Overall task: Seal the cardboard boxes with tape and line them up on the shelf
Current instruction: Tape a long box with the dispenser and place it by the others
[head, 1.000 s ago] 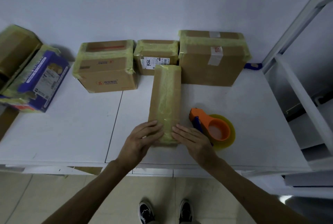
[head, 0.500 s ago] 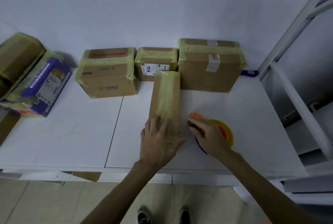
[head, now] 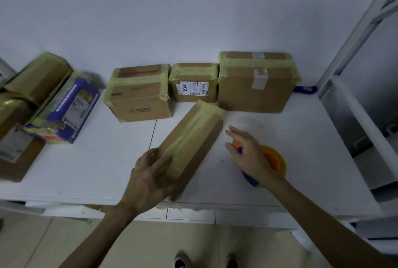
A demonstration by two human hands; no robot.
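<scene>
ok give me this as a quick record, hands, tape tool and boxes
left hand: grips near end of long taped box, lying diagonally on table
right hand: fingers extended, over orange tape dispenser
wall row: red-logo box, small labelled box, large box, all taped
far left: purple printed box among more taped boxes

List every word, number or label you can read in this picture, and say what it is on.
"7936": handwritten on the white label of the small middle box; its barcode print is too small.
Left box: orange logo and characters, too blurred.
Large box: red print on white sticker, unreadable.
Purple box: label text too small.
</scene>
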